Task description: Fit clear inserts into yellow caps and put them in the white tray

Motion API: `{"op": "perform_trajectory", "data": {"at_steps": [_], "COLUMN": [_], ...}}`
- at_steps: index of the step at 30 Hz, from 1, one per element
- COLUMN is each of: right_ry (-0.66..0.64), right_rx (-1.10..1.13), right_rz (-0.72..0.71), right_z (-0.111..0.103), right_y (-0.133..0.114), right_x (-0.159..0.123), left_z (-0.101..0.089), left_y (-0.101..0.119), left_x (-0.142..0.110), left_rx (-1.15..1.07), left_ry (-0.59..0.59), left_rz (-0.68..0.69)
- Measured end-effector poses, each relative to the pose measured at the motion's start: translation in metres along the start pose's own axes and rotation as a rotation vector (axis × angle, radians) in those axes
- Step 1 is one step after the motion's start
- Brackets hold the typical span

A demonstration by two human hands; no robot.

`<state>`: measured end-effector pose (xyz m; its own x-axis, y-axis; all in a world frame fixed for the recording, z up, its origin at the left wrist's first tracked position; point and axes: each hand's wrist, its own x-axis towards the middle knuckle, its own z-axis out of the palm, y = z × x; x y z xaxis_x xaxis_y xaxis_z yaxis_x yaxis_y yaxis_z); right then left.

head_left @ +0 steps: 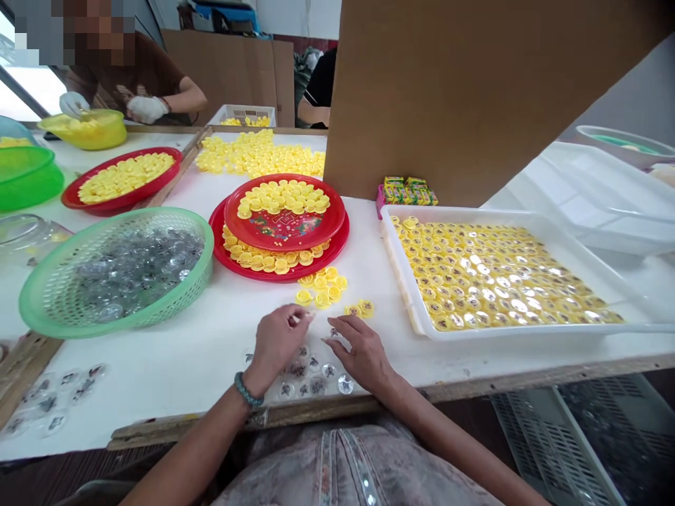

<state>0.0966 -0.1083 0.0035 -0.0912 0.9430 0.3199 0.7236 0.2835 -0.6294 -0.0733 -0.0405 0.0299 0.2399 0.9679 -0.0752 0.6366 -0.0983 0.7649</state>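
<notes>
Facing hands: left hand [279, 341], fingertips drawn together, though I cannot tell whether they pinch anything; right hand [363, 351], thumb and forefinger parted.
Clear printed discs [318, 384]: scattered under and between the hands, near the table [152, 379] edge, presumably for easy picking.
Yellow plastic caps [328, 288]: loose just beyond the fingers, likely to shorten reaches.
White tray [527, 333]: at right, printed yellow pieces [479, 274] packed closely, perhaps to save space.

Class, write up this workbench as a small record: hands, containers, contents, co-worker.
Left hand: bracelet at wrist; beside clear discs; grip unclear
Right hand: near the same clear discs; grip unclear
Pale green basket: clear pieces
Upper red tray: yellow pieces; stacked over lower red tray
White tray: rows of yellow discs
Co-worker: gloved hands at yellow bowl
</notes>
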Motion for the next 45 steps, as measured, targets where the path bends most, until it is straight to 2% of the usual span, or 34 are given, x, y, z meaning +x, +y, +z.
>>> {"op": "perform_trajectory", "data": {"at_steps": [2, 3, 6, 10, 15, 18, 20, 22, 28, 34, 40, 45], "right_ry": [-0.013, -0.019, -0.032, -0.039, -0.055, -0.069, -0.094, -0.114, -0.130, -0.248, -0.376, -0.369], "right_rx": [0.006, 0.009, 0.023, 0.071, 0.135, 0.158, 0.165, 0.162, 0.108, -0.030, -0.129, -0.236], "right_rz": [0.019, 0.025, 0.032, 0.048, 0.102, 0.115, 0.121, 0.125, 0.073, -0.032, -0.076, -0.083], "right_z": [0.001, 0.002, 0.002, -0.002, -0.009, -0.012, -0.013, -0.015, -0.022, -0.023, -0.015, -0.011], "right_y": [0.000, 0.000, 0.000, 0.003, 0.007, 0.007, 0.007, 0.007, 0.011, 0.009, 0.003, -0.003], "right_x": [-0.001, -0.002, -0.003, -0.006, -0.009, -0.006, -0.003, -0.001, 0.002, 0.022, 0.040, 0.038], "left_z": [-0.008, -0.011, -0.011, -0.014, -0.027, -0.028, -0.022, -0.014, 0.001, 0.005, 0.014, 0.016], "left_y": [-0.001, -0.001, -0.001, -0.005, -0.011, -0.012, -0.012, -0.010, -0.001, -0.007, -0.016, -0.016], "left_x": [0.013, 0.020, 0.036, 0.042, 0.031, 0.021, 0.016, 0.014, 0.014, 0.011, 0.014, 0.014], "left_rx": [0.226, 0.302, 0.418, 0.458, 0.258, 0.156, 0.183, 0.222, 0.146, -0.178, -0.352, -0.395], "left_ry": [0.110, 0.113, 0.010, -0.106, -0.297, -0.253, -0.181, -0.152, -0.311, -0.428, -0.382, -0.342], "left_rz": [0.103, 0.150, 0.237, 0.266, 0.371, 0.290, 0.227, 0.232, 0.387, 0.203, 0.169, 0.102]}}
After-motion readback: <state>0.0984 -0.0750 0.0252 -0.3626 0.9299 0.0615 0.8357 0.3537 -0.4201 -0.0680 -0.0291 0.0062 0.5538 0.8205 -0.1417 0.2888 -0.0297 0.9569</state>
